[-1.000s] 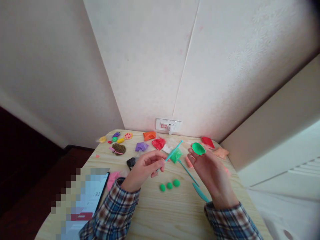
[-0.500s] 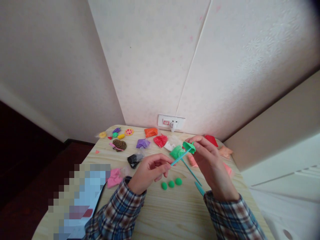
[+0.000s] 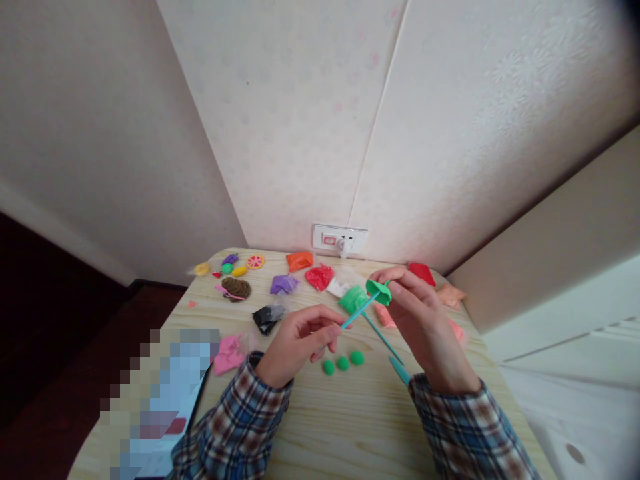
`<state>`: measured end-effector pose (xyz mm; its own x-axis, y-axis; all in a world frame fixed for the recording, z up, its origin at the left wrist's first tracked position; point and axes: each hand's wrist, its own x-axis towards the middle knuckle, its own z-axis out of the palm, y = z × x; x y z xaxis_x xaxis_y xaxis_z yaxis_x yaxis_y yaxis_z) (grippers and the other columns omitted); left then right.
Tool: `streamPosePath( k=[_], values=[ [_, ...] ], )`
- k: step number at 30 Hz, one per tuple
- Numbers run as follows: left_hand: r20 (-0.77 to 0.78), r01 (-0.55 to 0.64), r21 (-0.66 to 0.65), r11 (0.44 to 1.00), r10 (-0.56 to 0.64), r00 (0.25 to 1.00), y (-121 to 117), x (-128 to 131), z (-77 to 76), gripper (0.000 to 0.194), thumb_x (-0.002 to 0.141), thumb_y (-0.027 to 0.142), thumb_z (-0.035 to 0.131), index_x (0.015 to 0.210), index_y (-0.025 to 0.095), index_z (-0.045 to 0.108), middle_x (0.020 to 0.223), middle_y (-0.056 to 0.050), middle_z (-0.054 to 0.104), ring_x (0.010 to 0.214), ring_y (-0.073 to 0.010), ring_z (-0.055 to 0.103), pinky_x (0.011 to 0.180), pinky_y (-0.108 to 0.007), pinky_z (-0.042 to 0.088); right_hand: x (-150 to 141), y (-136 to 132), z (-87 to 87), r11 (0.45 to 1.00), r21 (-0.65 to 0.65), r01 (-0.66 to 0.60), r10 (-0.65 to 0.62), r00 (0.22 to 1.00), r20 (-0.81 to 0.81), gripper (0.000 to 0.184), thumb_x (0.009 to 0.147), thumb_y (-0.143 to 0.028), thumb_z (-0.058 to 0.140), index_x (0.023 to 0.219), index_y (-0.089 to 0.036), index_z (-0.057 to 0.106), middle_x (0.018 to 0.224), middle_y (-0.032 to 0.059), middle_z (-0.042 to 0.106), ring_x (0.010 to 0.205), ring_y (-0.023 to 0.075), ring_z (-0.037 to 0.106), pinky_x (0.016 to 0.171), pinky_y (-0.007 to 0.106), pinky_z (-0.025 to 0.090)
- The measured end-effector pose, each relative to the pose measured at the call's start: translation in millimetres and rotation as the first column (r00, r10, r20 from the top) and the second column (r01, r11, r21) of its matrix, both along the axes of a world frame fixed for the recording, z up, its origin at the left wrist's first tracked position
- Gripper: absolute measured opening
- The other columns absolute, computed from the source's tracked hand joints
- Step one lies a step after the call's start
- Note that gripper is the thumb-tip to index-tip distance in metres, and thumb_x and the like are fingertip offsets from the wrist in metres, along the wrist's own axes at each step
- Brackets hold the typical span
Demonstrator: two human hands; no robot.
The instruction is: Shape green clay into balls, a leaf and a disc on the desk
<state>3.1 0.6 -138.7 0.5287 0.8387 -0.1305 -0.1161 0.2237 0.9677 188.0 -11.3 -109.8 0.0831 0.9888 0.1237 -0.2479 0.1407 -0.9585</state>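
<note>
Pinching the blue tool (image 3: 361,309), the left hand (image 3: 305,340) is closed; the right hand (image 3: 425,320) grips green clay (image 3: 379,291).

no readable text, screen (image 3: 175,390) (partly pixelated)

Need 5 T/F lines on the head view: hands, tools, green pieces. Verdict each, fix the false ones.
1. The left hand holds a thin blue tool. True.
2. The right hand is flat on the table. False: it is raised, its fingers on a cupped green piece.
3. Three green balls sit in a row on the table. True.
4. The round slice with the red pattern lies between the two hands. False: it lies near the table's far edge, beyond the left hand.
5. The orange packet is farther from the person than the black packet. True.
</note>
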Motion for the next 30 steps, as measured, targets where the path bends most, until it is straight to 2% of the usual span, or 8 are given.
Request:
streamPosePath(
  k=[13,18,24,30],
  values=[
    [-0.023,0.004,-0.038,0.999,-0.005,1.000,-2.8,4.9,6.4,0.035,0.069,0.045,0.070,0.078,0.012,0.064,0.053,0.003,0.054,0.041,-0.0037,0.039,0.037,-0.017,0.028,1.7,-0.1,-2.6,1.000,0.012,0.011,-0.011,1.000,0.006,0.017,0.076,-0.040,0.068,0.079,-0.024,0.065,0.084,0.0009,0.058,0.081,0.0164,0.051,0.073,0.026,0.042],
    [-0.025,0.006,-0.042,0.999,-0.007,1.000,-3.0,5.6,7.5,0.035,0.068,0.045,0.071,0.077,0.012,0.064,0.052,0.003,0.054,0.040,-0.0035,0.039,0.036,-0.016,0.027,3.3,-0.9,-1.1,1.000,0.007,0.020,-0.020,0.999,0.050,0.016,0.076,-0.041,0.068,0.078,-0.025,0.064,0.085,0.0007,0.057,0.076,0.0155,0.049,0.067,0.026,0.040],
    [-0.019,0.027,-0.039,0.999,-0.028,0.999,-3.3,5.5,6.7,0.034,0.069,0.045,0.070,0.077,0.012,0.065,0.051,0.004,0.053,0.038,-0.0029,0.038,0.035,-0.016,0.026,5.4,-0.8,-1.7,0.999,0.033,0.022,-0.024,0.998,0.060,0.015,0.077,-0.040,0.067,0.078,-0.025,0.065,0.085,0.0009,0.058,0.081,0.0170,0.051,0.072,0.028,0.041],
    [0.000,0.043,-0.048,0.998,-0.043,0.999,-4.1,5.0,4.5,0.035,0.069,0.046,0.070,0.078,0.012,0.066,0.052,0.003,0.054,0.038,-0.0026,0.038,0.035,-0.016,0.027,8.0,-0.6,-3.0,0.999,0.013,0.038,-0.039,0.998,0.045,0.016,0.074,-0.041,0.069,0.077,-0.025,0.065,0.086,0.0012,0.058,0.079,0.0166,0.050,0.067,0.026,0.042]
  ],
)
